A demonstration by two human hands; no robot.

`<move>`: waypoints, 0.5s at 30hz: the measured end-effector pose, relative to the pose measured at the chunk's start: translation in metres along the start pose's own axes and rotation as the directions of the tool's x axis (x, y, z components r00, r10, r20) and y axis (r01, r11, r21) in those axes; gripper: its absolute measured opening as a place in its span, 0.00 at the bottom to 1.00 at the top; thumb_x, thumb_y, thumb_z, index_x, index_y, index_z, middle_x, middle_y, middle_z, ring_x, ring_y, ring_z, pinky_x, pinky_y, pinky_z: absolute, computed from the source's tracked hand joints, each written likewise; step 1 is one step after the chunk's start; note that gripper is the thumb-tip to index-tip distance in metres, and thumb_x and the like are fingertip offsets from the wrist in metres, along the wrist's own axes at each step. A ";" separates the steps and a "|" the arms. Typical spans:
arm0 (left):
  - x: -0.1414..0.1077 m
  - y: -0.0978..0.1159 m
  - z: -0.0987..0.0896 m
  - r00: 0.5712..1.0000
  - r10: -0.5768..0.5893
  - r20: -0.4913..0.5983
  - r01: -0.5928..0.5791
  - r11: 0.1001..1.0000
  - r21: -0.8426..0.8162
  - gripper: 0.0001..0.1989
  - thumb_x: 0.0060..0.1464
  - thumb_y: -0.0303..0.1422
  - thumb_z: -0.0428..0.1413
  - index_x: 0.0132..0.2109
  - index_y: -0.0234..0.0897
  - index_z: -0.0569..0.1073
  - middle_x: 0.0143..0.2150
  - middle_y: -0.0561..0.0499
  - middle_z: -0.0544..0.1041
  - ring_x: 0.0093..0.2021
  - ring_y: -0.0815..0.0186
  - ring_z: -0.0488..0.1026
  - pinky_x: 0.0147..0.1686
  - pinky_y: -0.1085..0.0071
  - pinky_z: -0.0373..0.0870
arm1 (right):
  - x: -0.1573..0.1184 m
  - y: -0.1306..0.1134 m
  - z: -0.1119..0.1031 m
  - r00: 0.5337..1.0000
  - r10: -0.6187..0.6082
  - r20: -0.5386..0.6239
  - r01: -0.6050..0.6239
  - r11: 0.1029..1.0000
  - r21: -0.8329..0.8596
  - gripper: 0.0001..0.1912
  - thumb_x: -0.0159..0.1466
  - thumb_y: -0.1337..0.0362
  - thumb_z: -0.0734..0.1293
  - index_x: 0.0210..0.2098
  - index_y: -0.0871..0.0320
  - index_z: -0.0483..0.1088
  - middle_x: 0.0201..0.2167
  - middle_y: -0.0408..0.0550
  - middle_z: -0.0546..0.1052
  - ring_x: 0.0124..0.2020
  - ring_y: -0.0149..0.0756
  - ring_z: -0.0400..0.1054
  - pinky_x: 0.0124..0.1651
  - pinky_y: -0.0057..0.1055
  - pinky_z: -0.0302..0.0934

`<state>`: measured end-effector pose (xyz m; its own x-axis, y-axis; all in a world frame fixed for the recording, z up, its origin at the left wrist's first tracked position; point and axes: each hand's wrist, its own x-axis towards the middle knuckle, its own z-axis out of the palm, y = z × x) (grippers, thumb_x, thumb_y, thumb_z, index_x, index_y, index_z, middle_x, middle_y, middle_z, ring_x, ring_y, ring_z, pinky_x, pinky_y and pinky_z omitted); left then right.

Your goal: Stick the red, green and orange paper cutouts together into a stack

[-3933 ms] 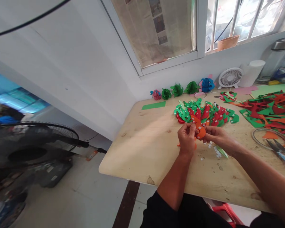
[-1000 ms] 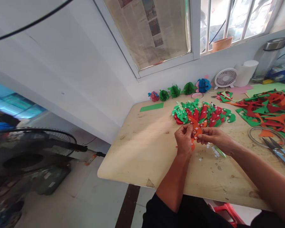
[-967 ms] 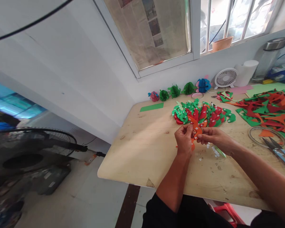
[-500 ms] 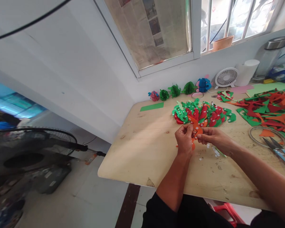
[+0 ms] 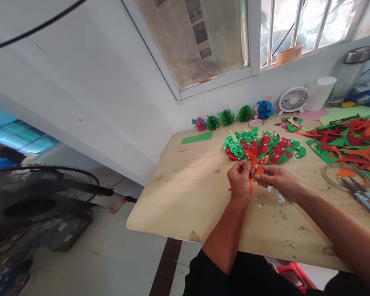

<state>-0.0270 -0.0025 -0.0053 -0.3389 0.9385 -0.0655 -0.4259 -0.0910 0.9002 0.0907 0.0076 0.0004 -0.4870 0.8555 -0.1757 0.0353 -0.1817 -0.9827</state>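
Left hand [image 5: 241,176]: from my remote seat, I see it curled into a pinch.
Right hand [image 5: 271,177]: I have it pinching too, just beside the left grip.
Left forearm [image 5: 223,234]: rises from below its grip.
Right forearm [image 5: 333,220]: slants in from its grip's lower right.

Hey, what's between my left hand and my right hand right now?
Orange paper, pinched by both the left hand and the right hand; the head view shows it.

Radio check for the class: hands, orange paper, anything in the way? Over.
Left hand pinching orange paper. Right hand at its edge. Nothing seen blocking; pile just beyond.
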 end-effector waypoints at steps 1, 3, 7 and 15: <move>0.000 0.000 0.000 1.000 0.001 -0.002 -0.001 1.000 0.002 0.17 0.39 0.43 0.62 0.23 0.32 0.69 0.17 0.56 0.66 0.17 0.77 0.61 0.20 0.77 0.60 | 0.000 0.000 0.000 1.000 -0.001 -0.008 0.001 1.000 -0.006 0.18 0.48 0.49 0.70 0.24 0.57 0.68 0.20 0.42 0.67 0.22 0.29 0.58 0.26 0.28 0.52; 0.000 -0.001 -0.001 1.000 0.005 -0.004 -0.005 1.000 0.005 0.17 0.39 0.43 0.62 0.23 0.32 0.69 0.17 0.56 0.66 0.17 0.77 0.61 0.20 0.78 0.59 | 0.000 -0.001 0.001 1.000 -0.009 -0.026 0.009 1.000 -0.012 0.18 0.47 0.49 0.70 0.24 0.57 0.69 0.19 0.42 0.67 0.22 0.29 0.58 0.26 0.29 0.52; 0.001 -0.003 -0.002 1.000 0.006 0.008 -0.007 1.000 0.006 0.17 0.39 0.43 0.62 0.24 0.32 0.69 0.17 0.56 0.66 0.17 0.77 0.60 0.20 0.78 0.59 | 0.000 0.000 0.003 0.998 -0.032 -0.056 0.032 0.999 -0.012 0.16 0.47 0.50 0.71 0.22 0.57 0.68 0.18 0.41 0.67 0.21 0.29 0.57 0.26 0.28 0.53; 0.001 -0.005 -0.001 1.000 -0.005 0.010 0.005 1.000 0.000 0.17 0.39 0.43 0.62 0.24 0.32 0.69 0.17 0.56 0.67 0.16 0.77 0.61 0.19 0.77 0.59 | 0.001 0.001 0.005 0.994 -0.066 -0.082 0.063 0.997 -0.035 0.13 0.48 0.53 0.69 0.21 0.56 0.67 0.18 0.42 0.68 0.21 0.29 0.58 0.25 0.28 0.55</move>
<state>-0.0265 -0.0011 -0.0102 -0.3280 0.9424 -0.0657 -0.4280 -0.0862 0.8997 0.0863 0.0060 -0.0005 -0.4154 0.9024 -0.1145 0.0346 -0.1101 -0.9933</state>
